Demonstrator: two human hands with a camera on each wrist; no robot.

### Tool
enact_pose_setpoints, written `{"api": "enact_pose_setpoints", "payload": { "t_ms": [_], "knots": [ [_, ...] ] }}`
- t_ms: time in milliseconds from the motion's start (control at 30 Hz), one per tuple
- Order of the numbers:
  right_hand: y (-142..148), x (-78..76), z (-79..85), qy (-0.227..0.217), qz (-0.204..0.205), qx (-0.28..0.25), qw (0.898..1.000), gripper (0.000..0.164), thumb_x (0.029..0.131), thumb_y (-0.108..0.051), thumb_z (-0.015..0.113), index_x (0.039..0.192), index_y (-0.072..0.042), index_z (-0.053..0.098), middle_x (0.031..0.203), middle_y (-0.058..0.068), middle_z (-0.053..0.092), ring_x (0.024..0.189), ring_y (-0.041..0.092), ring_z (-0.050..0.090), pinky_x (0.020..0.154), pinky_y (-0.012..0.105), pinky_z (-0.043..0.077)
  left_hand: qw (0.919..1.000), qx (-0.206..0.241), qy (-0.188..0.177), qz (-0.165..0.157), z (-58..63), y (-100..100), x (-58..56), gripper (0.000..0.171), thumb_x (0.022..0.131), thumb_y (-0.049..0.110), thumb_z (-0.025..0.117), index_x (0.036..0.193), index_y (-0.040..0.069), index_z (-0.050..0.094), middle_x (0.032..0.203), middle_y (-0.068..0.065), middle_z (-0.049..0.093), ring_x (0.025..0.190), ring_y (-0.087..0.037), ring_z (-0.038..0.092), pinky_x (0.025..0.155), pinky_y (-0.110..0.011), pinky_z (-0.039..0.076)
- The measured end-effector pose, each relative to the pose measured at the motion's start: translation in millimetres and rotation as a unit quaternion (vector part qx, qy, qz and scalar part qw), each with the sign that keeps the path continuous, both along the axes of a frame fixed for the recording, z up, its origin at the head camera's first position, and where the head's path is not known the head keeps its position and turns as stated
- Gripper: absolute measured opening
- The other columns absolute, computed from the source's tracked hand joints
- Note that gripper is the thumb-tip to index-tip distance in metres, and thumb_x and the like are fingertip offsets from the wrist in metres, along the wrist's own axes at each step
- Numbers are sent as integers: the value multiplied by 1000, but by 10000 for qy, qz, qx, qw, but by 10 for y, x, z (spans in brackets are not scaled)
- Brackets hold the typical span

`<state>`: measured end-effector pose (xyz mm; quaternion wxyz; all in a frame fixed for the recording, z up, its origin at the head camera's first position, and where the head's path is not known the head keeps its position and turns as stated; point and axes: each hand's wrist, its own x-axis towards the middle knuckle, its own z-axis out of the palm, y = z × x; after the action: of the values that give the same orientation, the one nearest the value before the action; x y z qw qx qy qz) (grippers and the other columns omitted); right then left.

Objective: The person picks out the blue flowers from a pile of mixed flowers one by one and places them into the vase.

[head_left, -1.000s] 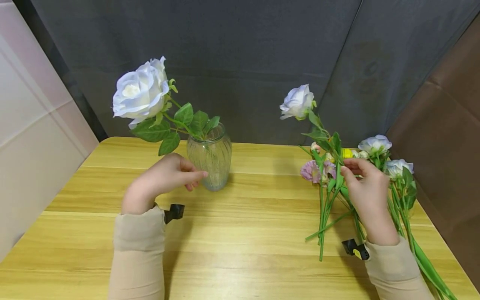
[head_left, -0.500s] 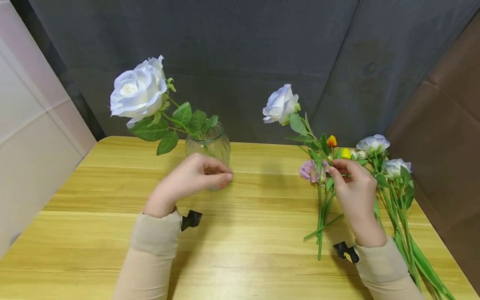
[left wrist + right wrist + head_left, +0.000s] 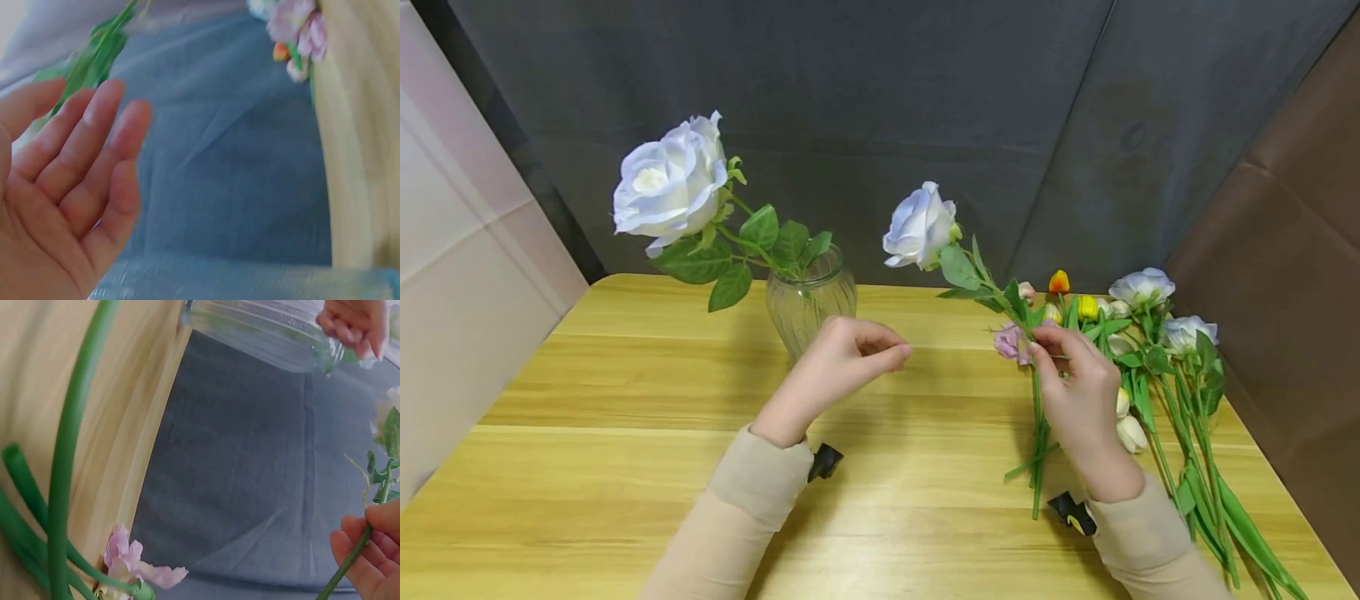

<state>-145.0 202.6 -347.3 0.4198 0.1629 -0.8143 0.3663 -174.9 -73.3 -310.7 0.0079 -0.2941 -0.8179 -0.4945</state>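
My right hand [image 3: 1086,400] pinches the green stem of a pale blue-white rose [image 3: 919,227] between thumb and fingers, with the bloom leaning up and left. In the right wrist view the stem [image 3: 353,562] runs between thumb and fingertips. My left hand [image 3: 838,367] hovers in front of a ribbed glass vase [image 3: 797,308], partly hiding it. Nothing is in that hand; the left wrist view shows its palm [image 3: 56,231] and loosely bent fingers. A large pale blue-white rose [image 3: 662,187] with green leaves stands in the vase, tilting left; another bloom seems to sit behind it.
Loose flowers lie at the table's right: pink blooms [image 3: 1011,342], a red-orange tulip [image 3: 1059,282], a yellow tulip [image 3: 1087,307], white tulips [image 3: 1131,433] and two pale roses [image 3: 1142,287]. Their stems stretch toward the front edge. A dark cloth [image 3: 850,100] hangs behind the wooden table [image 3: 587,467].
My left hand has moved right, from beside the vase to in front of its lower right. My right hand has brought its rose leftward, away from the loose flowers, and the bloom leans further left.
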Motion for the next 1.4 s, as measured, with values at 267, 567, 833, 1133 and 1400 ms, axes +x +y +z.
{"api": "enact_pose_setpoints", "payload": {
  "t_ms": [267,567,833,1133,1400],
  "knots": [
    [-134,32,-30,194,258,76,9995,18,78,13,71,94,6,69,87,14,67,71,20,64,68,10,47,9876,1386,-732,49,-130,314,89,19,90,16,69,103,2,72,88,-5,72,78,-19,68,71,-32,55],
    [-250,63,-86,459,352,215,9981,24,74,16,73,94,3,69,87,11,68,68,19,60,61,20,48,9660,2361,-930,497,-243,514,156,17,88,10,70,101,-2,71,88,-10,72,77,-26,69,68,-35,55],
    [-328,101,-143,414,363,441,9975,23,75,13,74,95,2,69,87,10,67,71,19,63,65,21,51,9569,2721,-918,433,-316,621,199,18,88,5,69,103,-6,69,91,-14,71,77,-26,69,75,-36,55],
    [-445,130,-188,552,609,514,9953,26,72,16,75,93,2,69,89,10,68,74,20,66,65,26,54,9560,2652,-985,774,-373,676,229,16,88,7,69,98,-6,69,87,-15,70,78,-21,69,74,-32,55],
    [-483,164,-216,236,887,413,9949,17,78,12,72,91,4,67,87,11,66,73,21,64,71,16,50,9525,2714,-1000,951,-392,685,234,14,86,6,71,93,-6,68,84,-14,70,77,-23,69,72,-32,56]
  ]
}}
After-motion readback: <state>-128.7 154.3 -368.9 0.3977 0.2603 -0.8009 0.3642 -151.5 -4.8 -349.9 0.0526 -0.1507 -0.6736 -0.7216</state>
